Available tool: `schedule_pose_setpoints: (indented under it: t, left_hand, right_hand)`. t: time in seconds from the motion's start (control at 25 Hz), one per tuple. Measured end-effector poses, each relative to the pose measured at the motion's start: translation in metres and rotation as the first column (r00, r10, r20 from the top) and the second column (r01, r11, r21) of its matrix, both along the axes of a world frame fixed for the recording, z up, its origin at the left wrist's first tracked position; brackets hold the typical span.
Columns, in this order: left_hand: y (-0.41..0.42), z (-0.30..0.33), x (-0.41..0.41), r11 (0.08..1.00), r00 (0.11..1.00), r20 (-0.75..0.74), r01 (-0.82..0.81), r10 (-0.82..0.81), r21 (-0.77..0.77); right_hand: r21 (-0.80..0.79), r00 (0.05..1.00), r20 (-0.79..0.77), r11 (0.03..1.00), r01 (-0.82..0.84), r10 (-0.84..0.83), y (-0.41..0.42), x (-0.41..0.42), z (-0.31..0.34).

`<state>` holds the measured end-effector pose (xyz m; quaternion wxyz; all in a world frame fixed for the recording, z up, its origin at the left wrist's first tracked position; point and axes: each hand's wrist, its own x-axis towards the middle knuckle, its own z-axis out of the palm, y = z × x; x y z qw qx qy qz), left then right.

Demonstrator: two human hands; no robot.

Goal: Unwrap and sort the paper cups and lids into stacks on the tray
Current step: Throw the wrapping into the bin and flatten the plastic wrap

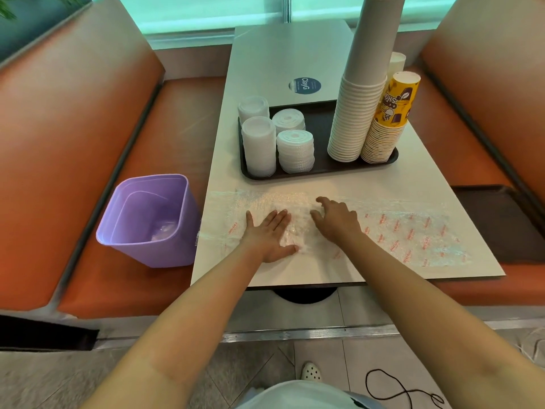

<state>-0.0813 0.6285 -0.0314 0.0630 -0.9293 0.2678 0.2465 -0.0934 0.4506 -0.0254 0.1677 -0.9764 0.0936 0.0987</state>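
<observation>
Tray point(320, 171) holds four lid stacks, two cup stacks; before it, both hands flat on plastic wrap point(398, 228), fingers straight, slightly apart.

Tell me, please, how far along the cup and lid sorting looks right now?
Mostly done: four lid stacks and two cup stacks stand on the tray. In hand: the left hand lies flat on the clear wrapper spread on the table, and the right hand touches it. Probably left: binning the wrapper in the purple bin.

A round blue sticker point(304, 85) on the table, at twelve o'clock from the tray point(320, 169), reads "ClayG". The red print on the clear wrapper point(413, 231) is too small to read.
</observation>
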Motion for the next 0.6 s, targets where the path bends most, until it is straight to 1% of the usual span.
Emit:
schedule_pose_setpoints:
  t: [0.08, 0.16, 0.24, 0.32, 0.36, 0.44, 0.52, 0.6]
  left_hand:
    - [-0.001, 0.003, 0.004, 1.0, 1.0, -0.013, -0.002, 0.002, -0.021]
    - [-0.004, 0.012, 0.008, 0.999, 1.0, 0.015, 0.003, -0.002, -0.052]
    - [-0.005, 0.019, 0.007, 0.992, 0.991, 0.133, 0.016, 0.001, -0.123]
    - [-0.006, 0.018, -0.003, 0.967, 0.961, 0.276, 0.049, 0.023, -0.249]
    - [-0.008, 0.015, -0.01, 0.948, 0.949, 0.312, 0.066, 0.037, -0.313]
    - [-0.012, 0.007, -0.022, 0.927, 0.956, 0.29, 0.071, 0.041, -0.368]
    - [-0.016, -0.003, -0.029, 0.95, 0.977, 0.212, 0.055, 0.012, -0.308]
    - [-0.016, -0.011, -0.03, 0.968, 0.992, 0.126, 0.036, -0.005, -0.248]
  right_hand:
    - [-0.031, 0.999, -0.019, 0.998, 0.046, -0.047, -0.003, 0.007, 0.003]
    - [-0.029, 0.995, -0.086, 0.998, 0.057, -0.059, -0.005, 0.012, 0.005]
    - [0.028, 0.989, -0.132, 0.997, 0.071, -0.067, -0.006, 0.017, 0.005]
    - [0.123, 0.993, -0.11, 0.99, 0.066, -0.053, -0.007, 0.018, 0.004]
    - [0.16, 0.996, -0.087, 0.986, 0.049, -0.036, -0.007, 0.018, 0.005]
    - [0.204, 0.999, -0.053, 0.979, 0.018, -0.008, -0.007, 0.016, 0.007]
    - [0.24, 0.998, -0.06, 0.971, 0.022, -0.008, -0.008, 0.015, 0.01]
    - [0.229, 0.996, -0.091, 0.973, 0.027, -0.007, -0.008, 0.012, 0.011]
